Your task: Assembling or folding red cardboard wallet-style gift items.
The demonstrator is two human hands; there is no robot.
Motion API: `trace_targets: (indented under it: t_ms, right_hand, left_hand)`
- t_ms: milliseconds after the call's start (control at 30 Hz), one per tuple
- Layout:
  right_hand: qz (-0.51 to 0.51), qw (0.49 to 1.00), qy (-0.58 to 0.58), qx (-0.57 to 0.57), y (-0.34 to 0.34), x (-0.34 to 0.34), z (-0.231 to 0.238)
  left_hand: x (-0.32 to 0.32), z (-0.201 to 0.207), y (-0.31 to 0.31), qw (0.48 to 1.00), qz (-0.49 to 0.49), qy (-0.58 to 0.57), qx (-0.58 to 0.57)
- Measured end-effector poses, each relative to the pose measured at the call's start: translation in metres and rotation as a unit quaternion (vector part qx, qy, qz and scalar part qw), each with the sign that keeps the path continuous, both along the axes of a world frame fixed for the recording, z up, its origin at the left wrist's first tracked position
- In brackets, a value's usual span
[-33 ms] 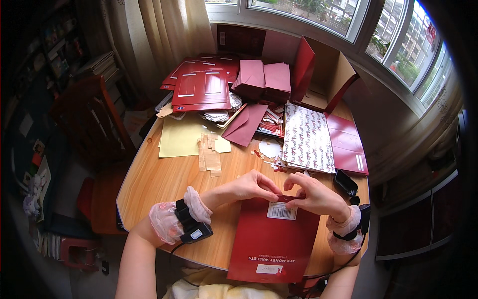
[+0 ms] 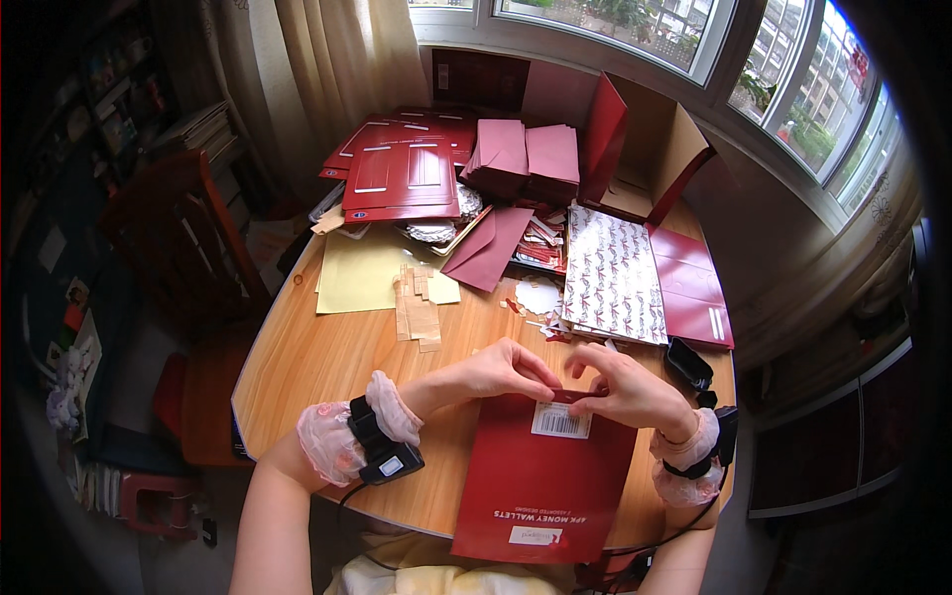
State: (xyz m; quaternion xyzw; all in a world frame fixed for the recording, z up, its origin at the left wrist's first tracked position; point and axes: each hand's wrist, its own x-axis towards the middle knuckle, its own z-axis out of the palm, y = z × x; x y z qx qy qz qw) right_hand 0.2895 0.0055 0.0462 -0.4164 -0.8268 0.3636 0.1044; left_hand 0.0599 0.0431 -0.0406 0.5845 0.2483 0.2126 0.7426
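A flat dark red cardboard packet [image 2: 543, 471] lies over the table's near edge, its pale print upside down to me. A white barcode label [image 2: 561, 419] sits close to its far edge. My left hand [image 2: 508, 369] pinches that far edge, fingertips together just left of the middle. From the other side, my right hand [image 2: 635, 389] grips the same edge, with its thumb on the packet's face beside the label and its index finger curled above. Whatever lies between the fingertips is too small to make out.
Brown tape strips [image 2: 416, 307] lie on yellow sheets [image 2: 357, 273]. Behind are red printed cards [image 2: 402, 178], pink envelope stacks [image 2: 552, 154] and an open red box [image 2: 645, 149]. A patterned white sheet [image 2: 613, 278] and a black device [image 2: 688, 365] are at right.
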Motion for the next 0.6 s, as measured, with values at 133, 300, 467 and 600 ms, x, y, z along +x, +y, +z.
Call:
trace_targets:
  t_ms: [133, 300, 467, 600]
  right_hand:
    - [-0.052, 0.994, -0.030, -0.088, -0.002, -0.009, 0.019]
    - [-0.064, 0.995, 0.059, 0.059, -0.001, -0.005, 0.011]
    - [-0.110, 0.979, 0.074, 0.158, -0.002, -0.004, 0.003]
    - [-0.126, 0.976, 0.108, 0.140, -0.008, 0.002, -0.010]
  left_hand:
    - [0.000, 0.003, -0.002, 1.000, -0.001, 0.014, 0.004]
    - [0.001, 0.001, 0.004, 0.998, 0.032, -0.023, -0.049]
    - [0.003, -0.001, 0.005, 0.997, 0.043, -0.018, -0.061]
    - [0.003, -0.001, 0.004, 0.997, 0.058, -0.007, -0.060]
